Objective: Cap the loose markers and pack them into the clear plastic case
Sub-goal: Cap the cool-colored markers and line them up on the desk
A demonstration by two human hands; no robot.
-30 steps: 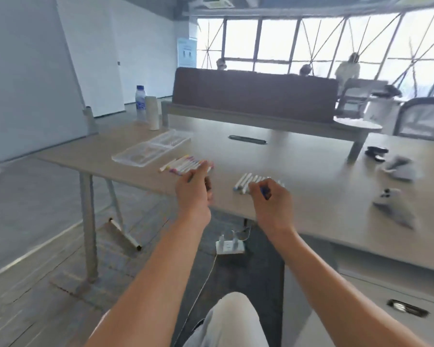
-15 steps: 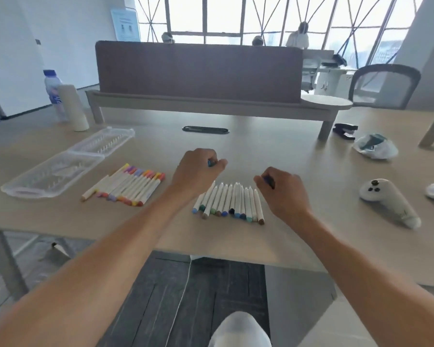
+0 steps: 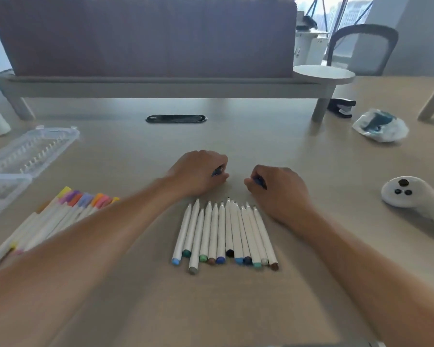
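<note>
A row of slim white markers (image 3: 224, 234) is laid side by side on the smooth tan tabletop (image 3: 236, 309), nearest the viewer; their coloured end plugs — blue, green, brown, grey — face forward, and their bare pointed tips face away. To the left, a second bundle of markers (image 3: 68, 211) with bright orange, pink, purple and yellow caps is partly covered by the left forearm. Just beyond the uncapped row, both hands are set knuckles-up on the table. The left hand (image 3: 198, 172) is curled around a small dark blue piece (image 3: 218, 170), and the right hand (image 3: 278, 187) is curled around another dark blue piece (image 3: 259, 182); whether these are caps cannot be told. At the far left, the clear plastic case (image 3: 28, 154) is seen lying open, ribbed inside, well apart from the hands. A rounded white controller (image 3: 411, 196) lies at the right, with a crumpled clear bag (image 3: 381, 127) farther back.

Compared with half a second ago, the view is tilted lower and closer — the hands are held in much the same place behind the row.
</note>
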